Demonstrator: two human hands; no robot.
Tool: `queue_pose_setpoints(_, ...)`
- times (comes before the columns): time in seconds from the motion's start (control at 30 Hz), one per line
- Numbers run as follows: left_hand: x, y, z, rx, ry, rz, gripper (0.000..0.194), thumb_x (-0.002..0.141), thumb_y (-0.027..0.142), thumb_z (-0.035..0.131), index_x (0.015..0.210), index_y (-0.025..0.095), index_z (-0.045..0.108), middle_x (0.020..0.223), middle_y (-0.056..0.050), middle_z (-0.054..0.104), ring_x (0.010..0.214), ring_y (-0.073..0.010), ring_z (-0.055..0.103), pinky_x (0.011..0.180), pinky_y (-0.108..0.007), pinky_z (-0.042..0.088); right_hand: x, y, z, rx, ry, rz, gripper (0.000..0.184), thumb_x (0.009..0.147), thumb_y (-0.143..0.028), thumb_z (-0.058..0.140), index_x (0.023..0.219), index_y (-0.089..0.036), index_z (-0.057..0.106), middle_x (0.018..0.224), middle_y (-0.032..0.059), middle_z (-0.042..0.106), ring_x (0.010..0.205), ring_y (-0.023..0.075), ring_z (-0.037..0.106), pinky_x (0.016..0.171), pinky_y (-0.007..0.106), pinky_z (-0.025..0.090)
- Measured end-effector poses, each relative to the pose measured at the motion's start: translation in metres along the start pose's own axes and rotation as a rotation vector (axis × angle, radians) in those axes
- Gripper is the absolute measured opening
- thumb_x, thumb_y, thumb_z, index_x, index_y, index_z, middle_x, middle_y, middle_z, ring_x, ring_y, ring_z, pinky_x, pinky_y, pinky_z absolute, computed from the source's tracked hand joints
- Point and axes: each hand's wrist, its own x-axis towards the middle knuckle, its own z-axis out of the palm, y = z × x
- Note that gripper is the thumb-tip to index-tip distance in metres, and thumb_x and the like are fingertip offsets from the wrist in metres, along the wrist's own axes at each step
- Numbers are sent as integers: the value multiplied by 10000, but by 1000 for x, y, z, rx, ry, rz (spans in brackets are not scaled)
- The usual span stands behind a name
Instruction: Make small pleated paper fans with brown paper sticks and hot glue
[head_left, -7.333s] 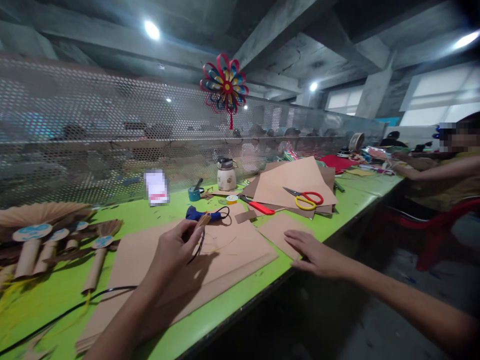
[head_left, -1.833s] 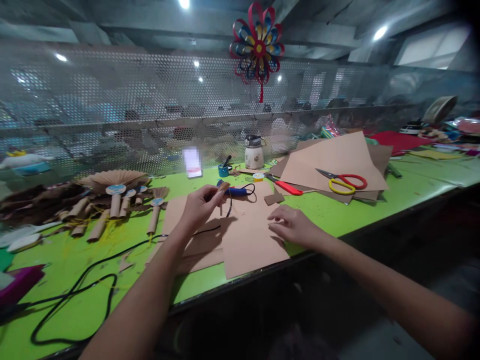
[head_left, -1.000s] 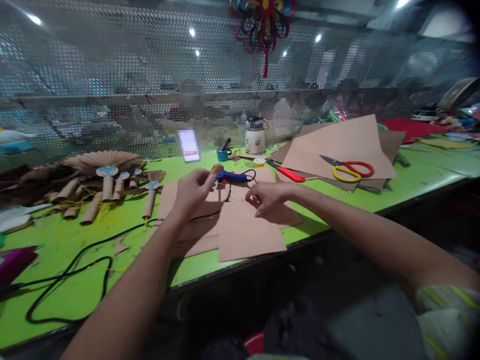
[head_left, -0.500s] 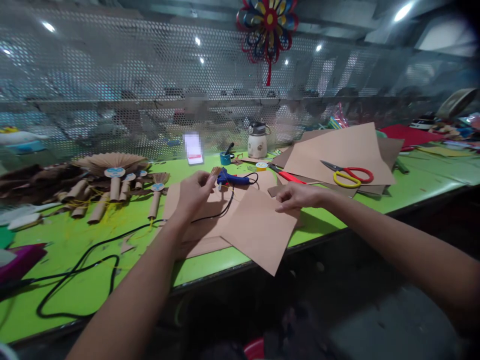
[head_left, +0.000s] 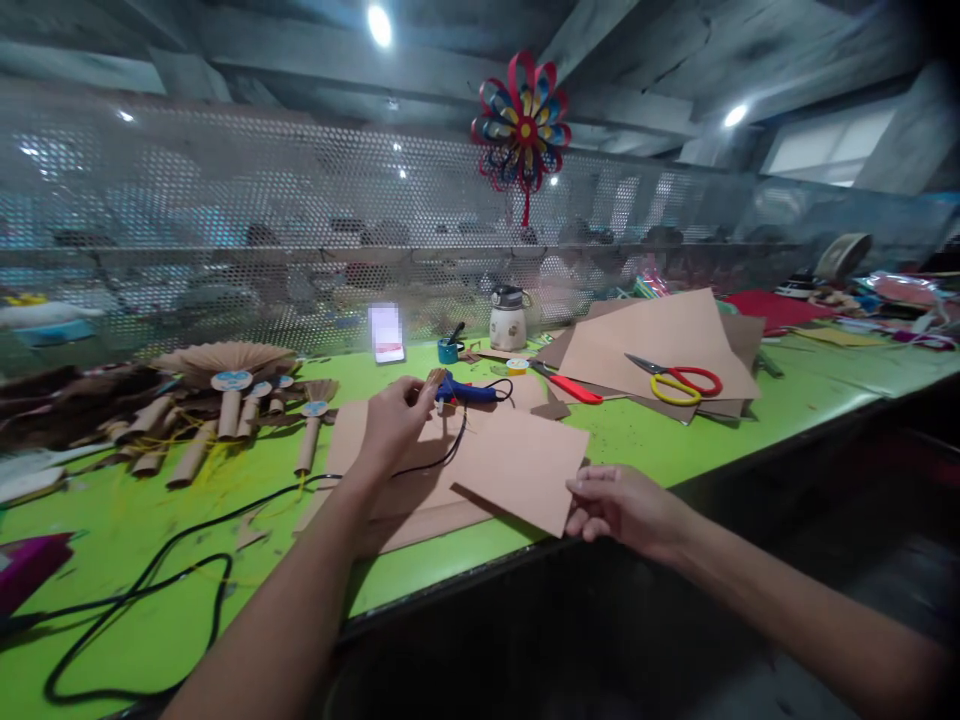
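Observation:
My left hand (head_left: 397,425) is closed on a small pleated piece of brown paper (head_left: 435,379), pinched between thumb and fingers above the cardboard. Just beyond it lies a blue glue gun (head_left: 469,391), whose black cord runs under my left forearm. With thumb and fingers, my right hand (head_left: 619,508) grips the right edge of a square brown cardboard sheet (head_left: 521,460). That sheet is tilted, its near corner sticking out over the table's front edge. Larger cardboard (head_left: 427,510) lies flat beneath it.
Scissors with red and yellow handles (head_left: 675,384) rest on stacked cardboard sheets (head_left: 645,335) at the right. A red-handled cutter (head_left: 574,387) lies nearer the middle. Paper fans with tube handles (head_left: 229,405) are at the left. A phone (head_left: 387,335) and a bottle (head_left: 509,320) stand behind.
My right hand has moved from the top of the square sheet to its right edge, nearer me, and now grips it. My left hand still holds the pleated paper. The view has tilted up.

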Motion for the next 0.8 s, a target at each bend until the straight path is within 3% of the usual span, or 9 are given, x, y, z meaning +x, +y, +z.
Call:
queue_pose_setpoints(0.2,-4,-4,10,5,-92,34,458,837,614,537,793,178,672,631,-40,692,573,-179,638,530,-251,392,-14,24,67,156,-91,-5,282,711,-316,791,763,-78,649,843,123,715,771,242,751,609,231,564)
queue_pose_setpoints(0.3,-8,0,14,31,-134,52,432,848,587,538,753,187,669,592,-29,672,555,-174,611,535,-256,377,-15,27,85,77,-231,53,328,717,-373,774,842,-92,658,841,113,716,648,209,731,550,267,557)
queue_pose_setpoints(0.37,-10,2,16,52,-138,54,420,857,566,533,725,187,658,577,-27,659,538,-171,588,529,-260,362,-11,23,87,-135,-295,65,334,748,-410,727,843,-96,668,775,98,710,519,169,675,435,241,497)
queue_pose_setpoints(0.43,-13,3,17,69,-134,56,411,864,551,525,713,189,648,584,-26,654,528,-165,568,520,-261,348,-2,13,83,-418,-218,-80,301,808,-403,652,804,-103,679,721,80,697,498,151,636,414,231,463)
queue_pose_setpoints(0.5,-15,3,18,79,-133,59,400,866,542,523,713,192,643,597,-22,652,527,-160,557,515,-260,342,12,-1,76,-704,-75,-387,251,869,-344,584,842,-121,696,781,88,710,648,179,667,554,280,526)
queue_pose_setpoints(0.57,-17,0,19,86,-132,67,357,834,529,572,734,194,642,627,-17,657,538,-153,551,515,-254,345,27,-12,69,-1005,-104,-717,218,895,-273,567,999,-135,699,999,129,718,938,234,655,810,365,533)
queue_pose_setpoints(0.6,-18,-1,20,82,-133,72,334,812,520,604,750,194,641,643,-14,659,542,-149,547,515,-251,347,35,-16,66,-1143,-193,-816,228,913,-260,553,1049,-141,690,1084,140,704,1049,248,619,909,393,496)
queue_pose_setpoints(0.7,-18,-4,20,48,-161,88,312,786,502,638,768,191,637,661,-5,652,535,-138,532,507,-242,354,53,-15,57,-1451,-393,-905,303,941,-317,546,1156,-137,660,1268,155,636,1233,273,516,1067,445,373)
queue_pose_setpoints(0.8,-16,-3,17,12,-215,96,332,834,506,584,755,187,635,646,-3,638,544,-140,545,508,-239,371,60,-6,41,-1574,-337,-874,424,964,-374,506,1305,-133,579,1383,157,561,1310,285,452,1109,480,305)
